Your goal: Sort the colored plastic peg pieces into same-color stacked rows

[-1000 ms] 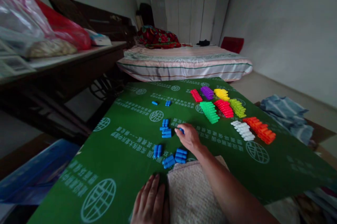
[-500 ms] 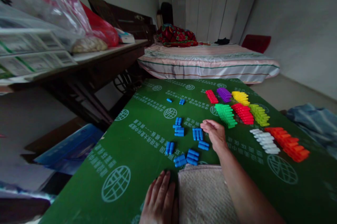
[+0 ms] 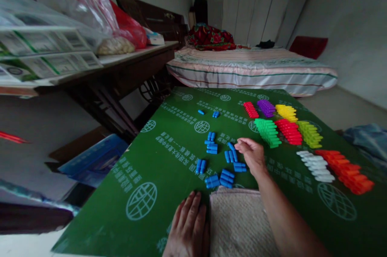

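Note:
My right hand [image 3: 251, 153] reaches over the middle of the green table. Its thumb and fingers are pinched at the end of a small blue bullet-shaped plastic piece [image 3: 231, 146], which is tilted. Just below lie more blue pieces [image 3: 229, 156] side by side, and a pair [image 3: 240, 167] sits closer to me. Other small blue groups [image 3: 212, 182] are scattered to the left and nearer the cloth. My left hand [image 3: 188, 224] rests flat, palm down with fingers stretched, beside a folded beige cloth [image 3: 242, 220]; it holds nothing.
Rows of similar pieces stand right of my hand: green [image 3: 267, 133], red [image 3: 288, 131], purple [image 3: 266, 108], yellow [image 3: 286, 112], lime [image 3: 310, 134], white [image 3: 315, 166], orange [image 3: 344, 171]. A bed [image 3: 250, 65] lies beyond the table [image 3: 102, 212]. A side table [image 3: 121, 60] with bags stands left.
My right fingertips have closed on a blue piece, which has turned from lying across its group to a slant. The view has shifted slightly left; my left hand stays flat.

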Action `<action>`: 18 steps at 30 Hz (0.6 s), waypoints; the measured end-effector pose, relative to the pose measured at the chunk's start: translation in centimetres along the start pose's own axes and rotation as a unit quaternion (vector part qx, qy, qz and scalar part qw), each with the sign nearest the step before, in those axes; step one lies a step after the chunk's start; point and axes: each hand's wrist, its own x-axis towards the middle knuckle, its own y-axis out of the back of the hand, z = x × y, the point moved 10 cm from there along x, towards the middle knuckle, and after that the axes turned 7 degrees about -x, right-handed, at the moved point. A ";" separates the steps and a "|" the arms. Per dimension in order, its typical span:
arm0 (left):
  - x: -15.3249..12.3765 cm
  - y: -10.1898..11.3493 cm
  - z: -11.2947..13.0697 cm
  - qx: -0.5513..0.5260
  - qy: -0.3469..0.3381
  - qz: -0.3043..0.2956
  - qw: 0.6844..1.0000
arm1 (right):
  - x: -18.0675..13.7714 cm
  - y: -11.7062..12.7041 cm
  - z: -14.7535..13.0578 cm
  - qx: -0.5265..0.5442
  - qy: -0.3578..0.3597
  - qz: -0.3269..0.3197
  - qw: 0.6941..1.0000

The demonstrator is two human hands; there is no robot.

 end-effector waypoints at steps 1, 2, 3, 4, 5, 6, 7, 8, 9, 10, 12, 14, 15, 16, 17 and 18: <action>0.0 -0.1 0.0 0.002 -0.002 0.000 1.000 | -0.1 -0.1 -0.5 -0.029 0.025 -0.001 0.999; -0.1 -0.1 0.0 0.003 -0.004 0.001 1.000 | -0.3 -0.4 -1.2 -0.066 0.057 -0.005 0.996; -0.1 -0.1 0.1 0.005 -0.005 0.003 1.000 | -0.6 -0.9 -2.1 -0.111 0.096 -0.012 0.989; -0.1 -0.1 0.1 0.006 -0.007 0.002 1.000 | -1.0 -1.8 -3.1 -0.161 0.141 -0.026 0.977; -0.1 -0.1 0.1 0.007 -0.010 0.004 1.000 | -1.5 -2.9 -4.1 -0.212 0.186 -0.046 0.958; -0.1 0.0 0.1 0.008 -0.012 0.005 1.000 | -2.2 -4.3 -5.0 -0.263 0.229 -0.072 0.934; 0.0 0.0 0.2 0.009 -0.013 0.005 1.000 | -2.9 -5.8 -5.7 -0.312 0.266 -0.100 0.907; 0.1 0.1 0.2 0.010 -0.014 0.005 1.000 | -3.6 -7.2 -6.1 -0.358 0.292 -0.126 0.878; 0.1 0.2 0.2 0.010 -0.016 0.008 1.000 | -4.2 -8.4 -6.2 -0.399 0.308 -0.148 0.851; 0.1 0.2 0.3 0.009 -0.016 0.009 1.000 | -4.6 -9.5 -6.1 -0.434 0.317 -0.163 0.827; 0.1 0.1 0.3 0.004 -0.008 0.015 1.000 | -5.3 -10.9 -5.9 -0.482 0.324 -0.180 0.794; -0.1 0.0 0.0 -0.003 0.008 0.034 0.999 | -5.8 -11.6 -5.6 -0.501 0.326 -0.189 0.779; -0.3 -0.1 -0.1 -0.005 0.009 0.048 0.999 | -5.9 -11.7 -5.5 -0.507 0.326 -0.190 0.775; -0.5 -0.2 -0.2 -0.008 0.007 0.064 0.998 | -5.9 -11.7 -5.4 -0.509 0.324 -0.189 0.774; -0.8 -0.3 -0.2 -0.011 0.002 0.084 0.996 | -5.9 -11.5 -5.3 -0.508 0.321 -0.187 0.777; -1.0 -0.4 -0.3 -0.013 -0.006 0.106 0.994 | -5.9 -11.3 -5.2 -0.504 0.317 -0.183 0.782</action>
